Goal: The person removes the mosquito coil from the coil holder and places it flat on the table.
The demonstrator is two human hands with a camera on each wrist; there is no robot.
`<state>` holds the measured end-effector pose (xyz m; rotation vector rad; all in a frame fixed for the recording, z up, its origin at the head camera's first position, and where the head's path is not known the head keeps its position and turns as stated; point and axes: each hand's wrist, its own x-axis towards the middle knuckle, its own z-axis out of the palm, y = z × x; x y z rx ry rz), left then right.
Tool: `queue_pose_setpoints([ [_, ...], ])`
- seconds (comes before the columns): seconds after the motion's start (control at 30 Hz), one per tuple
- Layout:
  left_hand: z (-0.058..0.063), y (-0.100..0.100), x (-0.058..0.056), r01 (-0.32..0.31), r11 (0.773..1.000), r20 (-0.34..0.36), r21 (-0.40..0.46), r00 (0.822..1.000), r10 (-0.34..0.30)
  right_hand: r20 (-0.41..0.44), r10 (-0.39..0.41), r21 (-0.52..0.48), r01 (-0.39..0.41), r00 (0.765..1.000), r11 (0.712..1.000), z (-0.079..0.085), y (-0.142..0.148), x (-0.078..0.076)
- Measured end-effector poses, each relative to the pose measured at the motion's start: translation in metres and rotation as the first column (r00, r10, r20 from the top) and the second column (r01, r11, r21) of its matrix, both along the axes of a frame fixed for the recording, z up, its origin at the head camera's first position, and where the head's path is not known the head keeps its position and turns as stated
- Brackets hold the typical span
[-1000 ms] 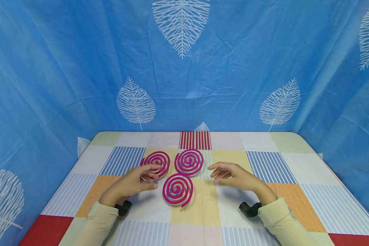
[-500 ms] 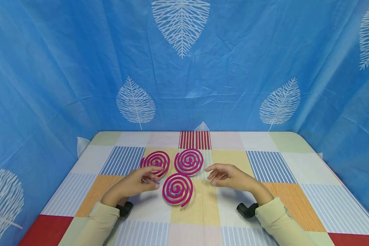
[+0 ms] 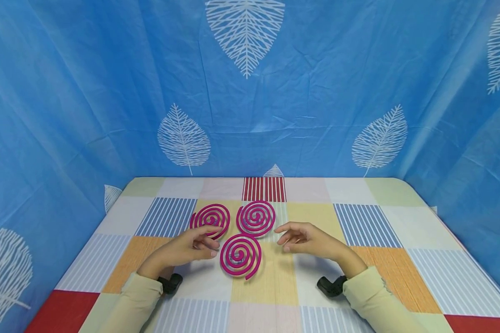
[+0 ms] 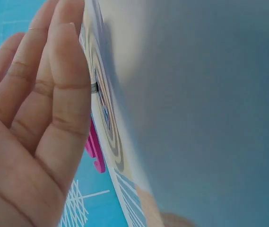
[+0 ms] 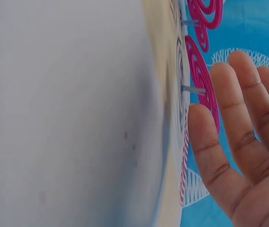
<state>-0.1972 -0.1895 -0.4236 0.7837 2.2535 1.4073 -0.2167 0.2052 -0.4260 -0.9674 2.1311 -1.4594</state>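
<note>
Three magenta mosquito coils are grouped near the middle of the table: a back-left coil [image 3: 211, 220], a back-right coil [image 3: 256, 216] and a front coil [image 3: 240, 255]. In the right wrist view, coils [image 5: 201, 71] sit raised above the tablecloth on small metal stands [image 5: 195, 90]. My left hand [image 3: 185, 247], fingers relaxed and holding nothing, hovers just left of the front coil; its index finger overlaps the back-left coil in the head view. On the opposite side my right hand [image 3: 314, 239] hovers with loose fingers, its fingertips close to the back-right coil. Both palms face inward.
A checked patchwork tablecloth [image 3: 266, 282] covers the table. Blue curtains [image 3: 300, 92] with white leaf prints stand behind it and at both sides. Black wrist devices [image 3: 332, 286] hang under the wrists, low over the cloth.
Both hands have drifted slightly inward, the right hand to the left and the left hand a little to the right. The coils have stayed put.
</note>
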Motion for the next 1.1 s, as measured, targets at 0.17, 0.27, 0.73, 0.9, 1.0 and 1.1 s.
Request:
queue_pose_setpoints([
  [0.17,-0.002,0.001,-0.001,0.028,1.0,0.051,0.005,0.998,-0.029,0.041,0.007,-0.021,-0.006,0.999,1.0,-0.001,-0.006,0.0],
  [0.27,-0.003,0.001,-0.002,0.036,0.999,0.074,-0.002,0.997,-0.036,0.08,0.01,-0.031,-0.007,0.997,0.999,-0.002,-0.008,0.0],
  [0.73,-0.001,0.004,0.0,0.026,1.0,0.149,-0.014,0.989,-0.024,0.177,0.016,-0.056,-0.006,0.984,0.998,-0.003,-0.023,0.002],
  [0.9,-0.004,0.006,0.001,0.009,1.0,0.155,-0.016,0.988,-0.006,0.194,0.009,-0.05,0.0,0.981,0.999,-0.004,-0.027,0.002],
  [1.0,-0.006,0.006,0.002,0.001,1.0,0.156,-0.015,0.988,0.001,0.202,0.007,-0.051,0.003,0.979,0.999,-0.006,-0.03,0.003],
  [1.1,-0.008,0.006,0.002,0.004,1.0,0.155,-0.007,0.988,-0.002,0.204,0.0,-0.043,0.009,0.979,0.999,-0.007,-0.032,0.003],
])
